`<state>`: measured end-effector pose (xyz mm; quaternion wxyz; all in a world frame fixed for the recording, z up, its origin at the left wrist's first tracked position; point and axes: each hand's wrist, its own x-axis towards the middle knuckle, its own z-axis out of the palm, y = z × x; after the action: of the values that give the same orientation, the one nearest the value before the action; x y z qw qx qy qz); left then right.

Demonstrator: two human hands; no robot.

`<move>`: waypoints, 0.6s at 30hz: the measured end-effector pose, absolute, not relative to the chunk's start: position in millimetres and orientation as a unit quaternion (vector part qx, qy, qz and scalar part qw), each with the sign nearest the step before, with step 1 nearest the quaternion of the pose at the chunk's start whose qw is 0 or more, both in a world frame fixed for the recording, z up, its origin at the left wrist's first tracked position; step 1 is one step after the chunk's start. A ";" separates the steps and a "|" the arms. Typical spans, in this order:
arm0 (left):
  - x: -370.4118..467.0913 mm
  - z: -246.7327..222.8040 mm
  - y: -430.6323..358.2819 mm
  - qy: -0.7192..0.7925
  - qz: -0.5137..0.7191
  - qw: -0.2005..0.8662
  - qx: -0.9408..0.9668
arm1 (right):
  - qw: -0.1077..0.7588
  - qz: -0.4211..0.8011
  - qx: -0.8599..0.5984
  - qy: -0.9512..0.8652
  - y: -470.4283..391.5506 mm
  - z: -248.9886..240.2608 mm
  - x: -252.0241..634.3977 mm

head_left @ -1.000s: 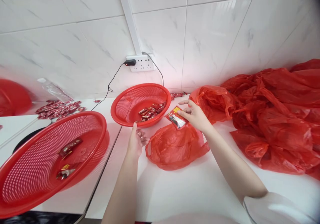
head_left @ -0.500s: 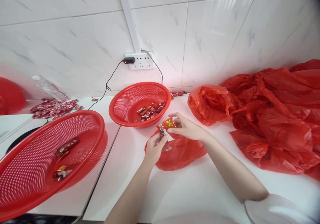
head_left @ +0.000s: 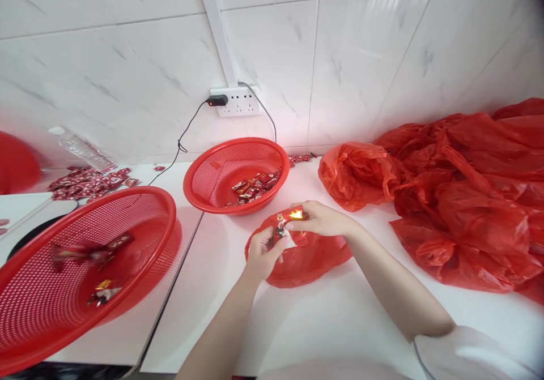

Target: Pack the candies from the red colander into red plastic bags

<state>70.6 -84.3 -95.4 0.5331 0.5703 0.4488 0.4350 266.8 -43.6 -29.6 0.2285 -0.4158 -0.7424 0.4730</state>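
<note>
A small red packet (head_left: 282,228) with gold and white print is held between both my hands, above a red plastic bag (head_left: 306,269) on the white table. My left hand (head_left: 262,252) pinches its lower left side. The fingers of my right hand (head_left: 321,219) close on its upper right side, and gold foil there catches the light. Just beyond my hands stands a red mesh basket (head_left: 204,193) with several small red wrapped packets (head_left: 255,187) heaped on its right side.
Nearer on the left, a larger red basket (head_left: 164,199) holds a few packets, one blurred by motion. A co-worker's fingertips (head_left: 3,226) show at the left edge. Behind lie a wrapper pile (head_left: 80,183) and a clear bottle (head_left: 83,149). Red bags (head_left: 467,210) fill the right side.
The packet has tilted in my hands and moved slightly right, my right hand lower on it. A blurred red packet now shows in the left basket, and fingertips have appeared at the left edge.
</note>
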 end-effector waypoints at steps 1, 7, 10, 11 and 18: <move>71.2 -96.1 -84.5 0.458 0.443 0.525 0.565 | 0.251 0.495 -0.398 -0.730 -42.8 -30.1 266.6; 67.4 -93.3 -75.8 0.465 0.454 0.569 0.504 | 0.332 0.577 -0.328 -0.670 -35.0 -39.4 271.8; 50.6 -86.6 -63.2 0.485 0.491 0.585 0.426 | 0.295 0.524 -0.375 -0.706 -32.8 -43.3 279.6; 43.5 -84.5 -58.6 0.503 0.496 0.589 0.392 | 0.260 0.496 -0.395 -0.728 -32.9 -43.8 282.0; 13.0 -78.2 -34.9 0.520 0.464 0.683 0.218 | 0.133 0.267 -0.535 -0.791 -38.5 -38.5 287.8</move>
<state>13.0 -34.9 -78.2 0.6833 0.2178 0.5203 0.4637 287.8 -38.5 -38.5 0.1332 -0.5348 -0.7905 0.2671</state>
